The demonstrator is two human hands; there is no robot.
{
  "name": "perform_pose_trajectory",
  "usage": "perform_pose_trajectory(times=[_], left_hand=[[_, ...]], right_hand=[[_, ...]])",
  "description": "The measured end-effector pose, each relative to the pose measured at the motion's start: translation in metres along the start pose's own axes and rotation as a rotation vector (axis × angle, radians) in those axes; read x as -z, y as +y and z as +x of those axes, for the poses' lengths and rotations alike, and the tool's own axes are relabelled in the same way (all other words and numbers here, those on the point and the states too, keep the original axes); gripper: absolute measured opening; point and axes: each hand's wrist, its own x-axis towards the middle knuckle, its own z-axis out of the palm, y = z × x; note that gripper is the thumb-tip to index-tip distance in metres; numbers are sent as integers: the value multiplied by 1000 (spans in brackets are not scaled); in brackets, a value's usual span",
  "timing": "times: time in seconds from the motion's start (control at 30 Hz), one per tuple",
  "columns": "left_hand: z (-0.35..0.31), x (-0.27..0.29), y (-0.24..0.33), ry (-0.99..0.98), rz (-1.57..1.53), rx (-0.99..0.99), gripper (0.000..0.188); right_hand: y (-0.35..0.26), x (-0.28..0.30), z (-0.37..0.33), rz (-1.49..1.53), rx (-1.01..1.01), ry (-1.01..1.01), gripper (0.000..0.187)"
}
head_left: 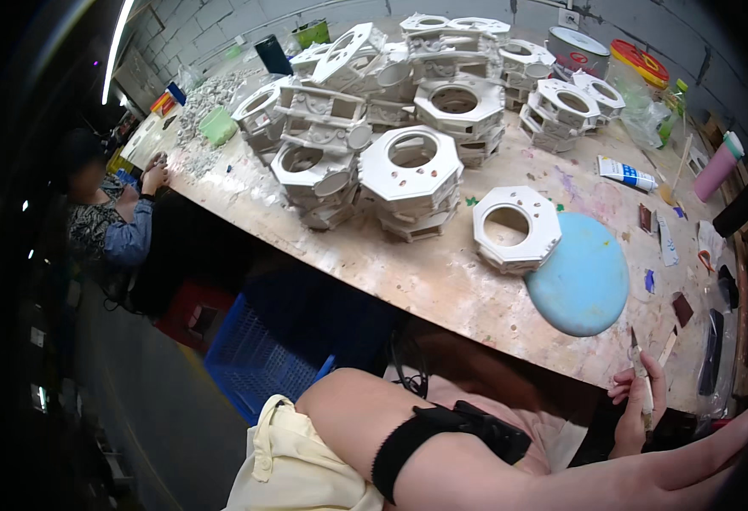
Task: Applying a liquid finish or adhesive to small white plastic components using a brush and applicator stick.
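My right hand (pixel 640 399) is closed around a slim craft knife (pixel 637 353) with a pale, worn handle, its narrow dark tip pointing up beside the table edge. My left forearm, with a black strap, reaches across below it. At the dim right rim, my left hand (pixel 732 439) is only partly visible and its fingers cannot be made out. Beyond the knife, a white octagonal piece (pixel 519 228) with a round opening leans on a light-blue round pad (pixel 580 277); neither hand touches them.
Many similar white pieces are stacked on the wooden table (pixel 425 281). A tube (pixel 626 173), pink bottle (pixel 719 166), metal can (pixel 577 53) and red-lidded tub (pixel 640 61) stand to the right. A blue basket (pixel 259 358) sits below. Another person (pixel 127 226) works far left.
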Motion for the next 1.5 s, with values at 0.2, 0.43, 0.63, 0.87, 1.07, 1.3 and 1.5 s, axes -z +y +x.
perform_pose_trajectory(times=[0.2, 0.43, 0.63, 0.87, 1.07, 1.3, 1.5], left_hand=[[5, -4, -8, -328, -113, 114, 15], [-54, 28, -82, -631, -481, 1006, 23], [-81, 41, -88, -231, -795, 1384, 17], [-114, 77, -99, 101, -245, 1152, 13], [-153, 101, -131, 88, -29, 958, 5], [-143, 97, -136, -14, 139, 774, 5], [-149, 99, -140, -31, 82, 753, 6]], right_hand=[[-32, 27, -9, -110, -3, -4, 33], [-86, -30, 44, -538, 657, -419, 52], [-91, -71, 56, -499, 694, -708, 62], [-91, -59, 182, -408, 354, -786, 74], [-12, -74, 323, -109, -315, -558, 96], [7, -121, 367, 322, -566, -623, 91], [14, -140, 379, 467, -566, -619, 77]])
